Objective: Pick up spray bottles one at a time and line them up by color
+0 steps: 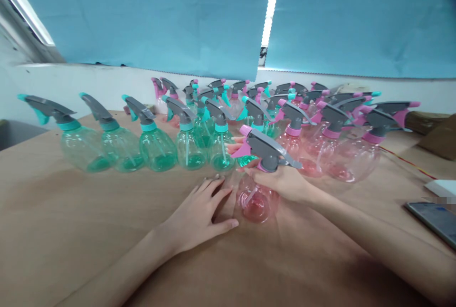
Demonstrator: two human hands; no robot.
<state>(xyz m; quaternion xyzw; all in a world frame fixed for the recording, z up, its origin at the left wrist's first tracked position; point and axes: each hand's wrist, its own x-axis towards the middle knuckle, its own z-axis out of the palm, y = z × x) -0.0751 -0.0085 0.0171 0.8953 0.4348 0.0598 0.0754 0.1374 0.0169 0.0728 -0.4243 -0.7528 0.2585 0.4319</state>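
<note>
A clear pink spray bottle [257, 205] with a grey and pink trigger head stands upright in front of me on the table. My right hand [285, 181] is around its neck from the right, below the trigger head; some of its fingers show on the far left side of the bottle. Just left of the bottle, my left hand [199, 214] rests open on the tabletop, fingers spread, holding nothing. Behind both hands runs a row of spray bottles: green ones such as this green spray bottle [156, 150] to the left, pink ones such as this pink spray bottle [356, 157] to the right.
More green and pink spray bottles crowd behind the front row. A phone [432, 219] lies at the right edge of the wooden table [89, 231], near a white object [441, 187]. Brown cardboard [440, 136] sits at the back right. Blue sheets [160, 17] hang beyond.
</note>
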